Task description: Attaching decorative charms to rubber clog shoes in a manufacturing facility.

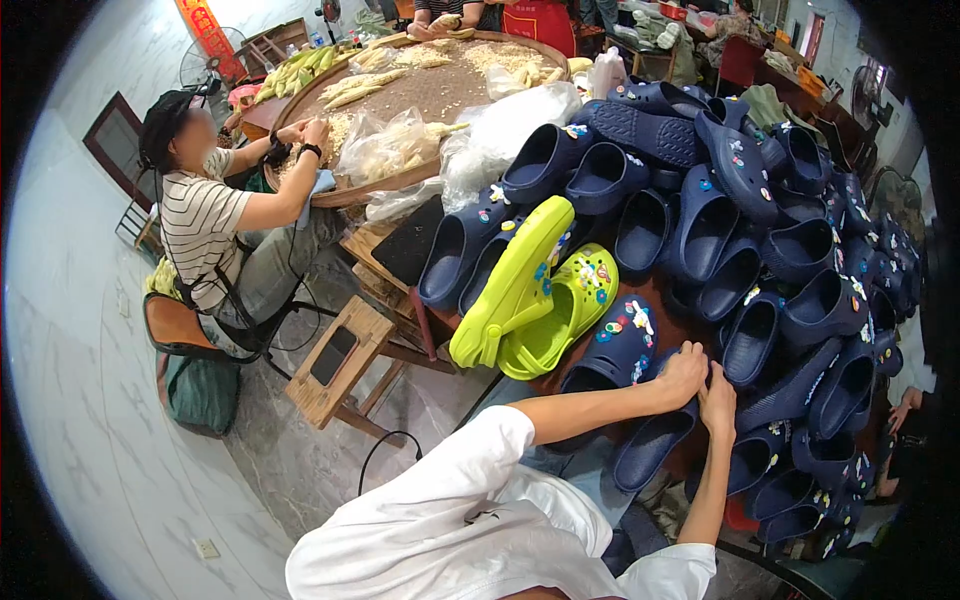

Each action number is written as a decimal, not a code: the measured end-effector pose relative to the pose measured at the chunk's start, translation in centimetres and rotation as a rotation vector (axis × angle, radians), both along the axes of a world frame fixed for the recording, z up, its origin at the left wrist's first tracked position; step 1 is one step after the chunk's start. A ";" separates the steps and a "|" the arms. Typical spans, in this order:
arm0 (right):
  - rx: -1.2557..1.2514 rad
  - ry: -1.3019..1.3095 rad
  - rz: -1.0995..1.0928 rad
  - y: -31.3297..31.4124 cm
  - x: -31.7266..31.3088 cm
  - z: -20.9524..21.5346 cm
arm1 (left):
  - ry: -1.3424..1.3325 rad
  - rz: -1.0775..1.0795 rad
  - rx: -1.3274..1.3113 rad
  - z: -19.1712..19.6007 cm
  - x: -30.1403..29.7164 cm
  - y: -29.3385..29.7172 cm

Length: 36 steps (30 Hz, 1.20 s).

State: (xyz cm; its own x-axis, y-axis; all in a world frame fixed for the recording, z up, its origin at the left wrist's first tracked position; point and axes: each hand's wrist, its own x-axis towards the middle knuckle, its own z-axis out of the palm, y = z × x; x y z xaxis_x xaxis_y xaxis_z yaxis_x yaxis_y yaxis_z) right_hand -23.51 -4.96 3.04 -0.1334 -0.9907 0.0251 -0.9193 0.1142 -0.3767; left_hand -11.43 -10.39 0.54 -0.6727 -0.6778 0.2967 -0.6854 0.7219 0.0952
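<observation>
both hands meet at one navy clog [655, 440] at the near edge of the heap. the left hand [683, 372] lies on the clog's upper edge, fingers curled down over it and closed on the rim. the right hand [718, 400] sits just beside it, touching the same clog; its fingers are hidden behind the hand, so their state cannot be told. the clog is dark blue, rounded at the toe, with a deep open cavity facing up. it rests on the surface among a large pile of navy clogs [760, 230], many fitted with small coloured charms. a lime-green pair of clogs [535, 295] lies just to the left, also with charms. further left, a seated person in a striped shirt [200, 225] works at a round tray [420, 95] of corn.
</observation>
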 end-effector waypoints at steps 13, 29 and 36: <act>-0.094 0.118 0.097 -0.1 1.8 0.9 | 0.101 0.100 -0.181 -0.8 -0.3 -0.5; -0.278 0.054 0.132 -0.8 0.8 0.2 | 0.252 0.075 -0.052 0.6 0.2 -0.8; -0.327 0.207 0.117 -1.6 1.4 -0.2 | 0.221 0.092 0.072 -0.4 0.6 -1.0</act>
